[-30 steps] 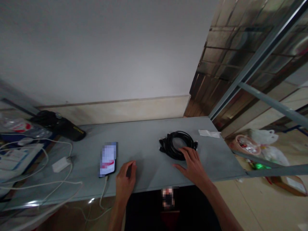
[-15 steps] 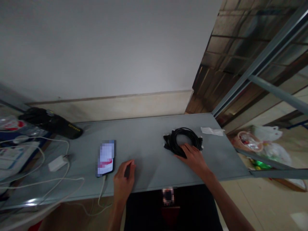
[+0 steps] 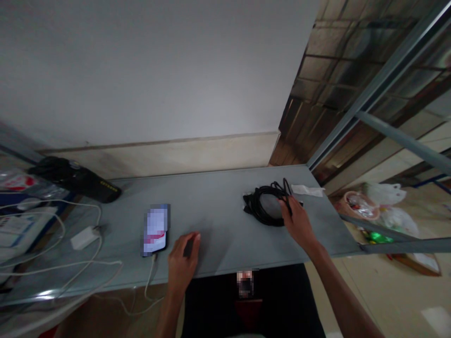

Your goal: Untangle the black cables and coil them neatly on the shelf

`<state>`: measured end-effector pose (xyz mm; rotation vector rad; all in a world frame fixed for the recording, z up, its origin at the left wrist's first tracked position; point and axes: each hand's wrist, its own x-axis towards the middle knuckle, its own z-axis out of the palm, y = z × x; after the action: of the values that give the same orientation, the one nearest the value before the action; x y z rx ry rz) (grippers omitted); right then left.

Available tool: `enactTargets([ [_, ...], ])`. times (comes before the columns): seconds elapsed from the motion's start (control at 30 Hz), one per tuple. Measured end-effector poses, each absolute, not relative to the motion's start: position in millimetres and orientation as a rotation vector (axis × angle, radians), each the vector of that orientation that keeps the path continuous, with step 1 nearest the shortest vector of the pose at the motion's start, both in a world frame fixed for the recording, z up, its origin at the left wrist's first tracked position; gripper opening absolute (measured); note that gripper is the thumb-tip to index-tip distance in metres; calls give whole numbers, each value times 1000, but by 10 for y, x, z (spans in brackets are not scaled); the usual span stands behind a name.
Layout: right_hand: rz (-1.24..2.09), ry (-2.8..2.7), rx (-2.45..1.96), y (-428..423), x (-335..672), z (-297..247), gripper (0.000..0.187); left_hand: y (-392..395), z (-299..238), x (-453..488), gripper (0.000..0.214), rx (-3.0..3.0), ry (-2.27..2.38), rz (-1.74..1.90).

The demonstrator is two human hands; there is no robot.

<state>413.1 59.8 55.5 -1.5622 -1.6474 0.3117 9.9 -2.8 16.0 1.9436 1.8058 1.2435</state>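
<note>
A coiled black cable [image 3: 265, 205] lies on the right part of the grey table [image 3: 218, 220]. My right hand [image 3: 298, 221] is at the coil's right side with its fingers closed on the strands, and part of the coil is raised off the table there. My left hand [image 3: 183, 260] rests near the table's front edge with its fingers loosely curled and nothing seen in it. A phone [image 3: 156, 230] with a lit screen lies just left of that hand, a white cable plugged into its near end.
A white charger block [image 3: 82, 238] and looping white cables [image 3: 52, 267] lie at the left. A black bag [image 3: 75, 178] sits at the back left by the wall. A scrap of white paper [image 3: 307, 189] lies beyond the coil. Plastic bags [image 3: 380, 206] sit on the floor at right.
My right hand has moved from the coil's near side to its right side and closed on it, lifting that edge. My left hand has stayed in place.
</note>
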Motion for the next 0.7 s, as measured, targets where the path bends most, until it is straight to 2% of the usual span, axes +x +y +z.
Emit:
enactTargets([
  [0.1, 441, -1274, -1519, 620, 4148, 956, 56, -35, 153, 101, 33, 1935, 1807, 1270],
  [0.2, 616, -990, -1242, 527, 4107, 1418, 50, -37, 151, 84, 35, 1903, 1792, 1260],
  [0.43, 668, -857, -845, 19, 3750, 2269, 34, -131, 351, 278, 40, 1697, 1617, 1170],
  [0.53, 701, -860, -824, -171, 3600, 2294, 31, -344, 533, 644, 57, 1589, 1326, 1055],
  [0.63, 806, -890, -855, -313, 3457, 2068, 30, -634, 756, 1070, 78, 1450, 1023, 1092],
  [0.7, 904, -928, -919, -392, 3350, 1847, 33, -805, 914, 1294, 76, 1327, 960, 1165],
])
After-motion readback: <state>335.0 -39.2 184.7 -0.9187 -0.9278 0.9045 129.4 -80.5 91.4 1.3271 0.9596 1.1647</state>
